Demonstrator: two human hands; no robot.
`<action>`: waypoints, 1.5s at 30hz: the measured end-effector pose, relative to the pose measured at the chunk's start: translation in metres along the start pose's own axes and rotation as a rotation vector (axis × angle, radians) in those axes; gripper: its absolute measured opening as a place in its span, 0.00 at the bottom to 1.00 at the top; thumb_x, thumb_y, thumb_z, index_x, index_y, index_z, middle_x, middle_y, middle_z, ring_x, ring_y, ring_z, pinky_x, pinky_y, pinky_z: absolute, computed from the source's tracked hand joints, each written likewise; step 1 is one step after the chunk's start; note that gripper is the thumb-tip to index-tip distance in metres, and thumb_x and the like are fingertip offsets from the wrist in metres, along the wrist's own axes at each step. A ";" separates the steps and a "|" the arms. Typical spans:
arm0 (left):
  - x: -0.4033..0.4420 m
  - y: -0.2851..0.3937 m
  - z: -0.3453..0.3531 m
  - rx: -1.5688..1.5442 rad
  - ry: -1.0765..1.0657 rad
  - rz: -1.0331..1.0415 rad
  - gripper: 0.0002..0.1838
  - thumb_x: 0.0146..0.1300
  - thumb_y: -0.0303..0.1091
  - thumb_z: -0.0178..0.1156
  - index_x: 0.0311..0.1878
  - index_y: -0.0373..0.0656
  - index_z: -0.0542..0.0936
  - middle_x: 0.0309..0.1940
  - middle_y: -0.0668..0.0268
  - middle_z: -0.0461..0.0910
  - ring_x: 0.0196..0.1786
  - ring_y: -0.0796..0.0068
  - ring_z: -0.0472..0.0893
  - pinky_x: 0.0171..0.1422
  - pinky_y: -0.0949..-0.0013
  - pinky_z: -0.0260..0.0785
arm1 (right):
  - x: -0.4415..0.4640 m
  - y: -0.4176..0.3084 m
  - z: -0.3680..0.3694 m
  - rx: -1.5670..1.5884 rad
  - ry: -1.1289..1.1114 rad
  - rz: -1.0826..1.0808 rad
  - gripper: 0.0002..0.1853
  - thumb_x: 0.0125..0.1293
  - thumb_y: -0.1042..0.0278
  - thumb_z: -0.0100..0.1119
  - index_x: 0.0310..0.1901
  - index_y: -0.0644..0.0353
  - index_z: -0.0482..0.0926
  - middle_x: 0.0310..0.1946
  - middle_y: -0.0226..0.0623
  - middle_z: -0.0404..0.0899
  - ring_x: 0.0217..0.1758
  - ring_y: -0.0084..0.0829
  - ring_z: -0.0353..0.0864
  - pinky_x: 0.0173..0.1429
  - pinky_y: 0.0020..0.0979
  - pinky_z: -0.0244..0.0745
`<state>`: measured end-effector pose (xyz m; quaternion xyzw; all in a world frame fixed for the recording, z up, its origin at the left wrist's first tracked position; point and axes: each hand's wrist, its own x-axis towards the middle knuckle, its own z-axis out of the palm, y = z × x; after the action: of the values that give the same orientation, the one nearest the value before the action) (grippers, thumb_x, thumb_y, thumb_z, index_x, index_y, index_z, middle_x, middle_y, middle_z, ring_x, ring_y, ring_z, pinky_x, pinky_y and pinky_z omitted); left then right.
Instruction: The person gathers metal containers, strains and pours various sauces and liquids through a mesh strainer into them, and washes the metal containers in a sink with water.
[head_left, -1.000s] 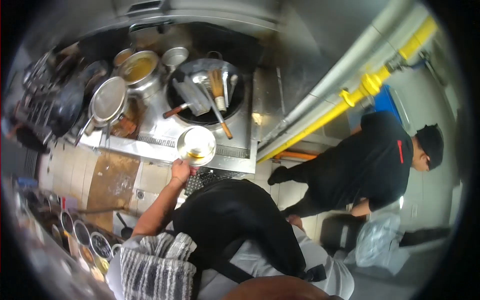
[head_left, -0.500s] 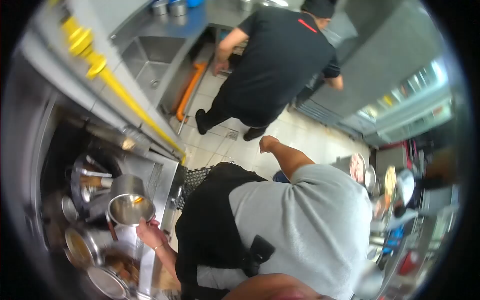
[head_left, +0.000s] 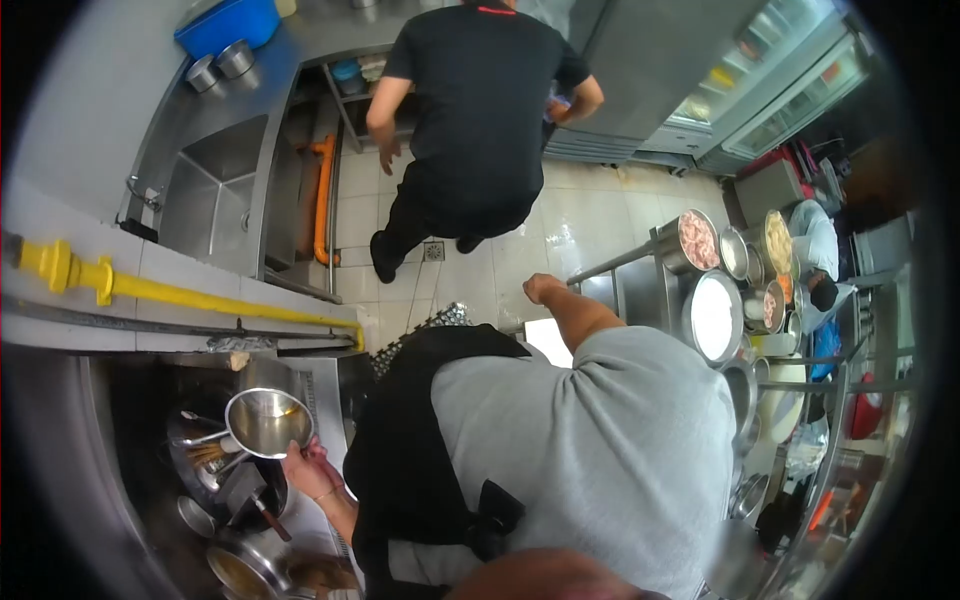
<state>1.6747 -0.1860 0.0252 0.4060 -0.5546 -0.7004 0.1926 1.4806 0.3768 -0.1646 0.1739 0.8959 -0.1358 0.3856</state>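
My left hand grips the rim of a shiny steel pot, tipped so its inside faces me; a little yellowish residue or liquid shows in it. Below the pot, a spatula with a brown handle lies over a round vessel, near a bundle of utensils. A larger pot with yellowish contents stands lower on the stove. My right hand is out over the floor, fingers curled, with nothing visible in it. Its palm side is hidden.
A co-worker in black stands ahead, between a steel sink and a fridge. A yellow pipe runs along the left wall. Pans of meat and other food stand on the right. A floor drain lies ahead.
The view has turned, bringing more of the right counter into sight. The co-worker has straightened and turned somewhat. My left hand still holds the steel pot, and my right hand stays curled.
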 end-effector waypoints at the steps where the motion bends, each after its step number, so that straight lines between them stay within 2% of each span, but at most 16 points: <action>1: 0.002 0.002 0.005 0.019 0.013 -0.021 0.13 0.72 0.30 0.54 0.49 0.26 0.75 0.29 0.56 0.78 0.23 0.71 0.74 0.30 0.69 0.70 | -0.003 -0.004 -0.002 0.007 0.003 0.003 0.24 0.72 0.56 0.44 0.56 0.60 0.85 0.64 0.49 0.78 0.69 0.47 0.76 0.72 0.43 0.70; 3: 0.004 0.005 0.013 0.023 0.000 -0.006 0.13 0.72 0.30 0.54 0.48 0.26 0.76 0.28 0.56 0.78 0.22 0.71 0.74 0.30 0.69 0.69 | -0.011 -0.012 -0.007 0.097 -0.064 0.080 0.22 0.68 0.60 0.48 0.55 0.60 0.86 0.63 0.50 0.79 0.69 0.47 0.77 0.70 0.43 0.72; 10: 0.019 0.006 0.015 0.086 -0.042 0.002 0.12 0.72 0.30 0.54 0.44 0.26 0.77 0.25 0.57 0.77 0.22 0.71 0.74 0.28 0.71 0.68 | -0.002 -0.022 -0.011 -0.027 -0.105 0.015 0.20 0.61 0.69 0.53 0.53 0.61 0.86 0.61 0.53 0.80 0.68 0.47 0.78 0.68 0.43 0.74; 12: 0.013 0.013 0.020 0.067 -0.041 0.006 0.13 0.72 0.30 0.54 0.44 0.26 0.77 0.25 0.57 0.77 0.22 0.71 0.74 0.28 0.71 0.68 | 0.027 -0.012 0.013 -0.058 0.090 -0.090 0.14 0.60 0.72 0.53 0.38 0.69 0.87 0.36 0.52 0.88 0.40 0.43 0.90 0.50 0.43 0.82; 14: 0.016 0.008 0.017 0.055 -0.048 0.003 0.13 0.72 0.31 0.54 0.43 0.26 0.77 0.25 0.57 0.77 0.22 0.71 0.74 0.28 0.71 0.69 | 0.023 -0.017 0.005 -0.033 0.052 -0.060 0.14 0.60 0.73 0.53 0.39 0.70 0.87 0.36 0.52 0.88 0.39 0.43 0.90 0.49 0.43 0.82; 16: 0.031 -0.010 -0.003 0.223 -0.082 0.132 0.13 0.72 0.31 0.54 0.43 0.26 0.77 0.25 0.57 0.77 0.22 0.71 0.75 0.28 0.71 0.69 | 0.025 -0.019 0.003 -0.013 0.013 -0.032 0.14 0.60 0.74 0.52 0.39 0.71 0.86 0.35 0.52 0.87 0.39 0.42 0.90 0.48 0.44 0.82; 18: 0.006 0.015 0.020 0.147 -0.021 0.081 0.13 0.72 0.31 0.54 0.43 0.26 0.77 0.25 0.57 0.77 0.22 0.71 0.75 0.28 0.71 0.69 | 0.043 -0.023 0.004 -0.214 -0.150 -0.148 0.14 0.60 0.76 0.51 0.40 0.71 0.86 0.36 0.52 0.87 0.36 0.40 0.90 0.44 0.43 0.83; 21: 0.002 0.021 0.017 0.072 0.056 0.038 0.13 0.72 0.31 0.54 0.43 0.27 0.77 0.24 0.58 0.77 0.22 0.71 0.75 0.28 0.70 0.69 | 0.050 -0.028 0.011 -0.112 -0.096 -0.196 0.15 0.61 0.77 0.51 0.42 0.72 0.86 0.38 0.53 0.86 0.32 0.39 0.89 0.40 0.41 0.84; 25: 0.000 0.020 0.012 0.023 0.085 0.027 0.13 0.71 0.33 0.55 0.42 0.27 0.77 0.22 0.58 0.77 0.21 0.70 0.74 0.28 0.68 0.69 | 0.061 -0.038 0.015 -0.141 -0.054 -0.189 0.15 0.61 0.77 0.51 0.43 0.72 0.86 0.39 0.53 0.86 0.30 0.38 0.89 0.38 0.40 0.84; 27: 0.003 0.016 0.007 -0.007 0.086 0.022 0.13 0.71 0.33 0.55 0.42 0.28 0.77 0.22 0.58 0.77 0.21 0.70 0.74 0.28 0.68 0.68 | 0.075 -0.047 0.013 -0.183 -0.165 -0.140 0.21 0.52 0.73 0.57 0.48 0.64 0.87 0.55 0.55 0.84 0.63 0.47 0.83 0.63 0.42 0.78; 31: 0.005 0.012 0.004 -0.043 0.101 0.021 0.14 0.71 0.33 0.55 0.43 0.28 0.77 0.23 0.58 0.77 0.21 0.71 0.74 0.28 0.69 0.68 | 0.072 -0.062 0.010 -0.184 -0.125 -0.172 0.21 0.51 0.75 0.57 0.48 0.64 0.87 0.55 0.55 0.83 0.62 0.47 0.83 0.63 0.42 0.78; 37: 0.009 0.008 0.003 -0.061 0.141 0.015 0.13 0.70 0.32 0.54 0.45 0.28 0.77 0.24 0.57 0.78 0.21 0.72 0.74 0.28 0.70 0.68 | 0.079 -0.069 0.010 -0.289 -0.191 -0.148 0.21 0.49 0.75 0.58 0.48 0.66 0.87 0.55 0.56 0.83 0.62 0.47 0.83 0.63 0.42 0.78; 40: 0.018 -0.002 -0.006 0.003 0.067 0.063 0.12 0.69 0.31 0.53 0.44 0.28 0.77 0.26 0.57 0.77 0.22 0.72 0.75 0.28 0.71 0.69 | 0.078 -0.066 0.009 -0.264 -0.143 -0.187 0.19 0.54 0.73 0.56 0.46 0.67 0.87 0.54 0.58 0.83 0.61 0.48 0.84 0.64 0.43 0.78; 43: 0.020 -0.005 -0.007 0.083 0.135 -0.015 0.11 0.68 0.30 0.54 0.44 0.29 0.77 0.28 0.57 0.78 0.24 0.73 0.77 0.27 0.72 0.70 | 0.029 -0.080 -0.009 -0.154 -0.022 -0.247 0.19 0.61 0.69 0.52 0.51 0.60 0.87 0.53 0.52 0.85 0.59 0.48 0.84 0.64 0.42 0.78; 44: 0.019 -0.003 -0.007 0.194 0.002 0.079 0.09 0.67 0.28 0.55 0.41 0.30 0.78 0.31 0.57 0.79 0.25 0.73 0.79 0.26 0.72 0.70 | 0.003 -0.094 -0.027 -0.107 -0.016 -0.281 0.20 0.64 0.67 0.51 0.53 0.57 0.87 0.53 0.49 0.85 0.58 0.48 0.84 0.64 0.42 0.78; 45: 0.017 -0.001 0.004 0.128 0.036 0.067 0.08 0.68 0.28 0.54 0.40 0.32 0.76 0.28 0.59 0.79 0.24 0.73 0.79 0.27 0.71 0.72 | 0.024 -0.090 -0.016 -0.009 0.094 -0.414 0.20 0.63 0.62 0.55 0.54 0.53 0.86 0.51 0.45 0.86 0.56 0.47 0.85 0.63 0.42 0.78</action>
<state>1.6611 -0.1954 0.0186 0.4112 -0.6079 -0.6493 0.1995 1.4175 0.3060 -0.1615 -0.0093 0.9302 -0.1995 0.3079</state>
